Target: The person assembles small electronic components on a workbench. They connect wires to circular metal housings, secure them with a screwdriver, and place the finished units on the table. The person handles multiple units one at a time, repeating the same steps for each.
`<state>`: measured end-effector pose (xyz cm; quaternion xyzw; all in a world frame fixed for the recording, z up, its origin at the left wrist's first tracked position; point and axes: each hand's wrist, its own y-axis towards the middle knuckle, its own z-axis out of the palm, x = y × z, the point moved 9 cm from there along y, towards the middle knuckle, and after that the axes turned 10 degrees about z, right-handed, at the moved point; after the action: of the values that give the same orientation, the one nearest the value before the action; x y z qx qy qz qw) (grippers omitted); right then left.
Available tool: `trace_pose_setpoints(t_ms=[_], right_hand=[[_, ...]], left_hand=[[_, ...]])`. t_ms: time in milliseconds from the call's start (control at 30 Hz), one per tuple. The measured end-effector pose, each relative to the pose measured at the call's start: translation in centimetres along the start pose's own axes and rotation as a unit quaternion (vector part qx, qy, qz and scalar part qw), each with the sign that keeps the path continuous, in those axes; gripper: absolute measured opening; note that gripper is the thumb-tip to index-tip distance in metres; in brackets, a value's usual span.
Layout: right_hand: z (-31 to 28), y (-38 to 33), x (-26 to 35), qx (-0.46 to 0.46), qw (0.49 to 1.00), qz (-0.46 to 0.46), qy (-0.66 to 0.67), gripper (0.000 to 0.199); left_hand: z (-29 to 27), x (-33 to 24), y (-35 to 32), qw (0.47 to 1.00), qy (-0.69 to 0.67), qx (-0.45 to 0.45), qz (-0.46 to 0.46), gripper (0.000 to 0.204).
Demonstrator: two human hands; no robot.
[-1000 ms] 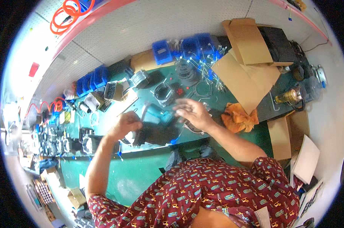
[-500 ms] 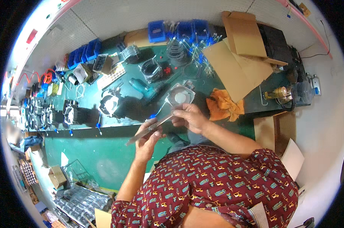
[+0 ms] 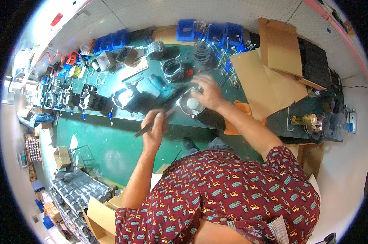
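Observation:
My left hand (image 3: 153, 129) is closed round a long, thin, flat metal tool (image 3: 143, 131). Its dark pointed end sticks out toward the lower left, and its paler end reaches toward a round metal housing (image 3: 187, 109) with a white disc (image 3: 193, 103) in its middle. Over the upper right of that housing is my right hand (image 3: 209, 94), slightly blurred, thumb and forefinger apart, with nothing visible between them. Whether its fingertips touch the housing, I cannot tell. Just beyond my left hand a teal power drill (image 3: 161, 87) lies on the green bench (image 3: 176, 118).
More metal housings (image 3: 125, 97) line the bench to the left. Blue bins (image 3: 185, 30) and white-ended cables (image 3: 228, 67) are at the back. Cardboard sheets (image 3: 265, 87), an orange cloth (image 3: 243, 107) and a yellowish jar (image 3: 304, 120) lie to the right.
My right hand has let go of the flat tool and moved away, up over the housing. My left hand keeps the tool. The whole view has shifted slightly.

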<state>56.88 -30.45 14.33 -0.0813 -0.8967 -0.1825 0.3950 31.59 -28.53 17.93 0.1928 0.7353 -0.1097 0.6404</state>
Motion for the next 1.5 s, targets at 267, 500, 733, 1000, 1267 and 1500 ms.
trace_pose_setpoints(t_ms=[267,500,733,1000,1267,1500], right_hand=[[6.5,0.9,-6.6,0.179,0.981,0.079,0.011,0.041],[6.3,0.9,-6.0,0.146,0.988,0.042,0.008,0.035],[6.4,0.9,-6.3,0.141,0.990,0.028,-0.001,0.035],[7.6,1.0,-6.9,0.135,0.990,0.021,0.022,0.034],[6.7,0.3,-6.9,0.128,0.988,0.079,-0.030,0.029],[6.8,0.5,-6.0,0.137,0.989,0.056,-0.016,0.033]], left_hand=[[3.9,4.4,3.7,0.967,0.250,0.045,-0.031,0.029],[4.3,6.3,7.4,0.933,0.348,0.093,0.004,0.022],[5.6,5.9,10.5,0.913,0.369,0.164,-0.054,0.030],[4.8,8.3,11.3,0.911,0.339,0.191,-0.134,0.025],[8.0,3.7,6.5,0.919,0.390,0.057,0.022,0.018],[6.4,4.5,6.1,0.914,0.403,0.046,-0.014,0.020]])
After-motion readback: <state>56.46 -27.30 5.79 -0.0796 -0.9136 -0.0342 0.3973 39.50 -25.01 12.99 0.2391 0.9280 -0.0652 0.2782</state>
